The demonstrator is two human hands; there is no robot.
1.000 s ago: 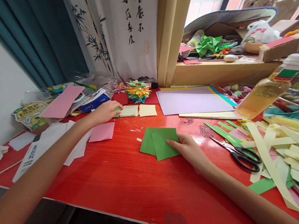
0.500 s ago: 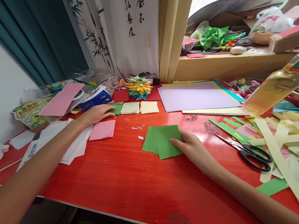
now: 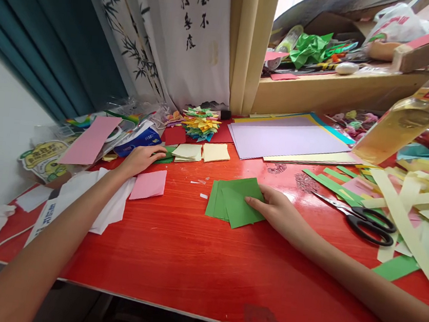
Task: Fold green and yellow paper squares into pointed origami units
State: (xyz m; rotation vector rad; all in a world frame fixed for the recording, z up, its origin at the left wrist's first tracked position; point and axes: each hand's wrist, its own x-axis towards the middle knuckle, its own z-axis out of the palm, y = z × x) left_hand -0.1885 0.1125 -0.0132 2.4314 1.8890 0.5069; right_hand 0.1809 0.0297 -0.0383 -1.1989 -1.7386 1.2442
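My right hand (image 3: 273, 209) pinches several green paper squares (image 3: 243, 201) at their right edge, thumb on top. They are fanned out over the red table. My left hand (image 3: 143, 160) reaches to the back left, its fingers stretched out at a small stack of green paper squares (image 3: 169, 155). Those fingers partly cover the stack. Right beside it lie two piles of cream paper squares, one slightly fanned (image 3: 187, 152) and one neater (image 3: 216, 152). A pink paper square (image 3: 148, 184) rests just in front of my left hand.
Black-handled scissors (image 3: 370, 225) lie on the right beside a heap of paper strips (image 3: 407, 203). A bottle of yellowish liquid (image 3: 397, 125) stands behind them. Lilac paper sheets (image 3: 287, 138) and a pile of folded colored paper (image 3: 201, 125) sit at the back. White tissue (image 3: 110, 206) lies under my left forearm.
My left hand's fingers have shifted slightly on the green stack, and its edges look less even. The near cream pile looks more fanned. My right hand keeps its hold; the view has shifted a little.
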